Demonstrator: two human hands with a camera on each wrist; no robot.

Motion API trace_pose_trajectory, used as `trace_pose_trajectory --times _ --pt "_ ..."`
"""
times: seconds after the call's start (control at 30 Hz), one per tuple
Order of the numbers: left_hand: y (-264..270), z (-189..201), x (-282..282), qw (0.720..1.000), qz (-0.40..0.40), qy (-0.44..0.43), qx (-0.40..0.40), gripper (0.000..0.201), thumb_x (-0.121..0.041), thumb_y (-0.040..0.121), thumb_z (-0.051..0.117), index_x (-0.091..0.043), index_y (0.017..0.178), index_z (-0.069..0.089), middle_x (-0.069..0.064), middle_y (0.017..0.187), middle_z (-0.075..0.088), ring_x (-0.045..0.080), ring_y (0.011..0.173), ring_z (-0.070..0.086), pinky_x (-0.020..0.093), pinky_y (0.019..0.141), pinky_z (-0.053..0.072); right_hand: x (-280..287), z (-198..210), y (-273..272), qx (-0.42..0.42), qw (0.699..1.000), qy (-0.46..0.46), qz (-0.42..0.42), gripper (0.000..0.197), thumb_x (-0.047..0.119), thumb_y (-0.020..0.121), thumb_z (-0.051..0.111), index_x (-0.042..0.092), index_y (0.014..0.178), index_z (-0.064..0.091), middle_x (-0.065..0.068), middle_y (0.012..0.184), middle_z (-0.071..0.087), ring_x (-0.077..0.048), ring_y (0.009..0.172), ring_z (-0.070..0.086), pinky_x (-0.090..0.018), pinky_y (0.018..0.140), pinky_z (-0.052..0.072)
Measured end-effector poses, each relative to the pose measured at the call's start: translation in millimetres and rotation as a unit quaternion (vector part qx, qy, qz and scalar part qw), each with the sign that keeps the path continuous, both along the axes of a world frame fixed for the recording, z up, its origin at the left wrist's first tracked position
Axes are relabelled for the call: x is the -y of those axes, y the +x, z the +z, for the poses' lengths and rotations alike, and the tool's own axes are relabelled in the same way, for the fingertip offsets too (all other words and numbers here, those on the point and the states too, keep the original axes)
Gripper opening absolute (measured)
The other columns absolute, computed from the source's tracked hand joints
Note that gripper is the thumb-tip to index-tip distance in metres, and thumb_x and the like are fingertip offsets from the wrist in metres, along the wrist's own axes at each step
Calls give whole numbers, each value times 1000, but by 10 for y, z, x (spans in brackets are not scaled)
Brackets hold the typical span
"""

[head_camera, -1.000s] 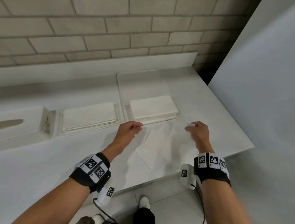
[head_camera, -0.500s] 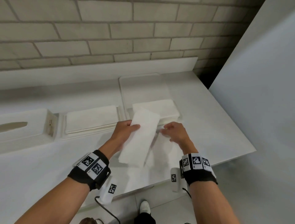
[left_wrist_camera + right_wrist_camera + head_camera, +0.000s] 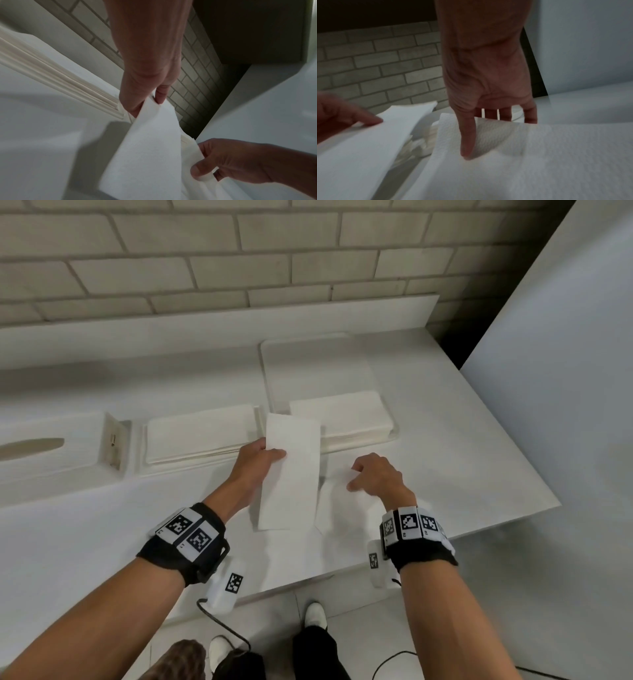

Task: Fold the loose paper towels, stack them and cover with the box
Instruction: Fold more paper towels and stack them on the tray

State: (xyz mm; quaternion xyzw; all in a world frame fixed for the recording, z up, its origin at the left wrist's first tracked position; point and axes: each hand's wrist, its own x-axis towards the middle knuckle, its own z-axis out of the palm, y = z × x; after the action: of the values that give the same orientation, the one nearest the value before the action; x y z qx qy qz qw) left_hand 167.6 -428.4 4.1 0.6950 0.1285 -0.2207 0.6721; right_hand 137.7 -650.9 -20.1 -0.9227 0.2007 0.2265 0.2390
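1. L hand pinches a folded paper towel at its far left edge, thumb on top, fingers under; the strip hangs lifted above the table, far end over the front of the right stack.
2. R hand has fingers curled onto a loose paper towel lying flat on table near the front edge; in the left wrist view thumb + fingers pinch its edge.
3. Right stack sits on a flat tray; left stack sits in its own tray just beside it.
4. Box w/ oval slot lies far left on table, apart from both stacks.
5. Brick wall behind.
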Motion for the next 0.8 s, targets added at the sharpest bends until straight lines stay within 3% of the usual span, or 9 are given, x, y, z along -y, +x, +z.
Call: trace_pose_trajectory --times 0.1,0.2,0.3,0.4,0.47,0.5,0.67,0.73,0.8 --pt "-11 4 -22 1000 1 -4 15 22 -3 90 57 -15 104 69 4 106 73 28 100 68 40 91 53 59 142 -8 26 998 64 9 31 11 75 75 19 65 47 2 74 50 -23 75 50 -26 59 39" --pt "10 14 -60 999 21 -7 27 26 -4 92 54 -13 114 67 8 113 71 29 104 67 42 94 52 130 394 14 54 993 108 11 24 14 76 78 14 89 58 -4 91 55 -22 78 53 -22 52 35" --pt "58 49 -98 998 48 -25 34 29 -3 93 52 -9 119 64 10 116 70 29 104 66 39 90 53 154 736 8 114 977 181 -2 44 20 77 79 5 114 62 -8 106 64 -24 84 63 -23 54 43" --pt "55 116 -69 998 41 -48 31 28 -2 92 53 -8 117 64 9 109 71 29 100 66 35 80 54 1 1015 -40 201 906 365 -77 29 12 83 73 5 110 64 -3 89 73 -10 66 70 -18 49 48" --pt "21 161 6 997 23 -68 13 30 -1 90 55 -6 118 65 12 109 72 33 101 67 35 77 55 -197 1005 -9 240 856 435 -144 30 8 84 71 5 112 64 -5 90 72 -13 68 70 -23 54 54" --pt "9 168 49 997 13 -77 -1 31 -4 89 56 -6 119 65 15 113 71 35 103 67 37 79 55 -298 939 14 251 851 431 -165 31 9 83 71 4 113 63 -8 93 72 -19 72 70 -28 57 55" --pt "-28 222 82 982 -56 -172 -59 50 -49 96 46 -14 127 62 13 122 69 31 111 66 43 95 51 -535 465 49 245 894 334 -173 25 17 79 72 -1 90 58 -13 81 62 -25 70 57 -33 56 44" --pt "-43 206 63 987 -69 -141 -31 37 -35 95 56 -11 122 64 13 121 69 27 107 69 43 95 52 -522 401 47 245 893 338 -168 29 21 78 73 -1 90 59 -18 83 65 -25 71 60 -38 60 49" --pt "-46 151 52 996 -51 -78 -2 20 -14 91 62 -10 111 68 13 117 71 27 102 71 44 94 54 -431 370 47 236 886 353 -185 33 27 81 73 -1 92 60 -14 81 64 -23 69 62 -33 56 51"
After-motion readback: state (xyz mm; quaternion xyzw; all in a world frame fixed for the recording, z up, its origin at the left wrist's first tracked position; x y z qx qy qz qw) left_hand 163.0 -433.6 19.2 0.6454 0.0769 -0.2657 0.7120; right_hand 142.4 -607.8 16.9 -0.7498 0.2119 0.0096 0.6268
